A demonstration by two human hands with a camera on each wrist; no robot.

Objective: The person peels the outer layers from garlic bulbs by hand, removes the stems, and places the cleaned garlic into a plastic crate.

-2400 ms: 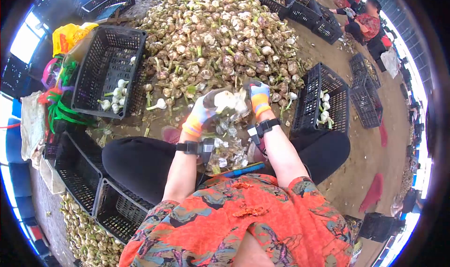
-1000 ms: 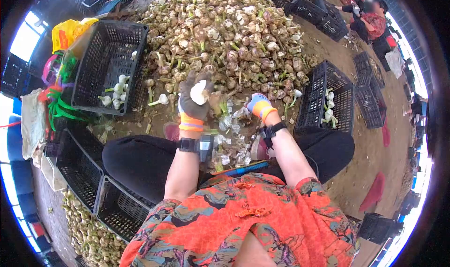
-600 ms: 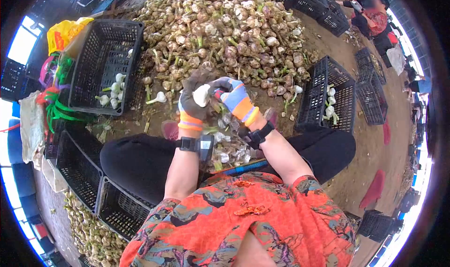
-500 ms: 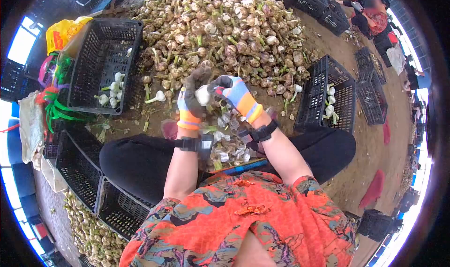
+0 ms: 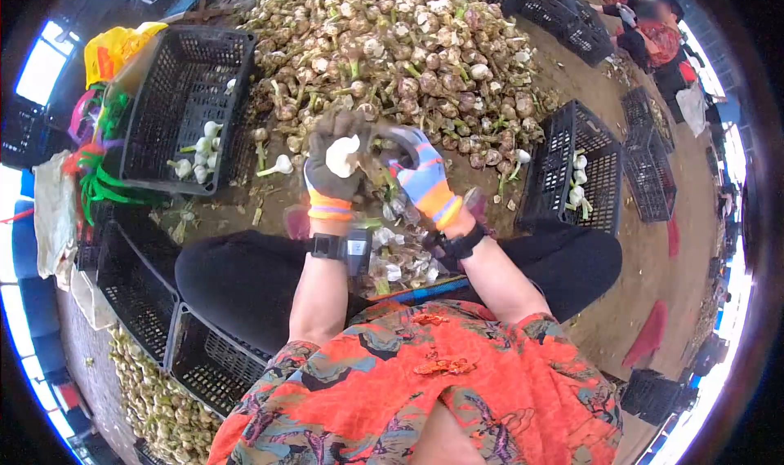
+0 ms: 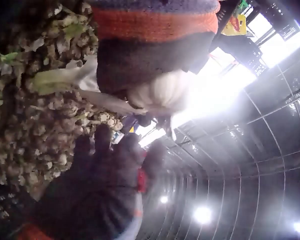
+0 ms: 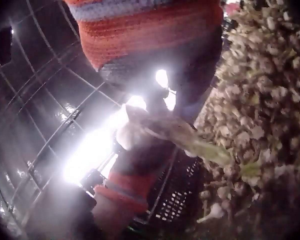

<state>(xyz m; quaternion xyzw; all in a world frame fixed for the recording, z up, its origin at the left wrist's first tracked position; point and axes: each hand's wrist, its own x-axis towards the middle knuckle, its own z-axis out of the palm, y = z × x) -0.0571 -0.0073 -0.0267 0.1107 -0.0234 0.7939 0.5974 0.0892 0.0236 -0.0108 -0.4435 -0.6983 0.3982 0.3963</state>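
Observation:
My gloved left hand (image 5: 333, 159) holds a white garlic bulb (image 5: 343, 156) in the head view. The left wrist view shows the bulb (image 6: 162, 92) below my left glove (image 6: 150, 55), its pale green stalk (image 6: 52, 82) pointing left. Close beside it is my right hand (image 5: 418, 171), fingers bent and thumb apart. My right glove (image 6: 97, 190) shows spread, loosely bent fingers there, apart from the bulb. In the right wrist view the bulb (image 7: 130, 132) and its brown-skinned stalk (image 7: 177, 132) lie below my right glove (image 7: 155, 50); fingertip contact is hard to make out.
A large garlic heap (image 5: 392, 65) lies ahead. Black crates holding several white bulbs stand at left (image 5: 135, 151) and right (image 5: 600, 191). Peeled skins (image 5: 408, 261) litter the ground between my legs. Another person (image 5: 657, 40) sits at the upper right.
My right hand has come in from the right toward the bulb and has since drawn slightly away from it. My left hand keeps the bulb, its white side turned more toward the head view.

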